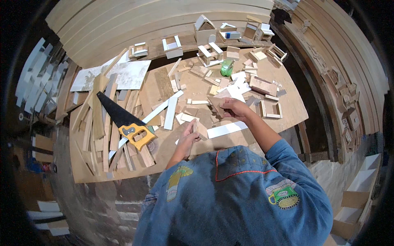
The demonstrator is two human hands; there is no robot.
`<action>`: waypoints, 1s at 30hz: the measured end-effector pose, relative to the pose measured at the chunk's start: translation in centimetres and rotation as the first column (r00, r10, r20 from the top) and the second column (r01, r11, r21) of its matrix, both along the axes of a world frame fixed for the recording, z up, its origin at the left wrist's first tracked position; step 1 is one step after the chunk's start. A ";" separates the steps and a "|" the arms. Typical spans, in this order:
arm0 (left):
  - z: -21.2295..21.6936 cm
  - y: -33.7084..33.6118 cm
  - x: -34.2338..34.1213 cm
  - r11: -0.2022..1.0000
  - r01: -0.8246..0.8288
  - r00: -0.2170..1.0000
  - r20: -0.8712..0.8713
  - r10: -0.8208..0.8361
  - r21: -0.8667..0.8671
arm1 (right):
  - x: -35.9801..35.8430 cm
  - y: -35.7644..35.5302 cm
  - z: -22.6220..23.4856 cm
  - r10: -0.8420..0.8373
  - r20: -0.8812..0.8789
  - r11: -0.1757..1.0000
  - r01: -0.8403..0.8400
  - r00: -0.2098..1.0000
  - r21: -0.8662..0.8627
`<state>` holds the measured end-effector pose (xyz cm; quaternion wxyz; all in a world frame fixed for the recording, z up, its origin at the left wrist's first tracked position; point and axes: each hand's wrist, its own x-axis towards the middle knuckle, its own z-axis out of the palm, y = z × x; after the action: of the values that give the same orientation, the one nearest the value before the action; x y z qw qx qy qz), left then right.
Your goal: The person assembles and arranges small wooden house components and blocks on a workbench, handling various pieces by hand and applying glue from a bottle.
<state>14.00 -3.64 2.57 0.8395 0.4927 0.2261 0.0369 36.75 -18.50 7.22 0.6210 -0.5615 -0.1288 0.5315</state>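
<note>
My left hand (190, 134) grips a small wooden block (200, 130) standing on edge on the workbench (82, 170), near its front edge. My right hand (233, 109) is raised a little farther back and holds a flat piece of brown board (216, 104). A long white strip (226, 129) lies on the bench between my hands, just right of the block. Loose wood offcuts (189, 115) lie scattered behind my hands.
A handsaw with a black blade and yellow handle (136, 135) lies left on a pile of wood strips. Small box frames and little wooden houses (204, 29) stand at the back, with a green container (226, 67). Stacked boards line the back and right walls.
</note>
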 end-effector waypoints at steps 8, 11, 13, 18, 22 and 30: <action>-1.7 -0.4 -0.8 0.990 -0.143 0.989 -0.024 0.143 -0.003 | 0.6 0.6 -1.0 0.151 0.274 0.989 -0.142 0.950 -0.051; -1.8 -0.5 -1.3 0.982 -0.183 0.983 -0.024 0.181 -0.055 | 0.1 0.7 -1.0 0.193 0.345 0.981 -0.174 0.918 -0.085; -2.4 -0.3 -1.5 0.979 -0.191 0.981 -0.044 0.188 -0.074 | 0.4 0.7 -1.7 0.276 0.460 0.958 -0.206 0.844 -0.198; -2.5 0.5 -1.8 0.955 -0.265 0.955 -0.106 0.279 0.132 | 0.2 0.4 -1.5 0.445 0.793 0.896 -0.213 0.417 -0.391; -0.2 0.1 -1.6 0.852 -0.131 0.922 -0.253 0.292 0.507 | 0.0 -0.1 -1.2 0.489 0.793 0.872 -0.195 0.363 -0.448; 2.7 -0.1 1.0 0.037 -0.211 0.876 0.172 0.451 0.977 | 1.3 -0.6 1.8 0.463 0.885 0.861 -0.267 0.055 -0.433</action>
<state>14.99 -3.70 5.25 0.2480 0.8520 0.3288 0.3234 38.08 -19.06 9.04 0.1889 -0.7604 -0.5911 0.1915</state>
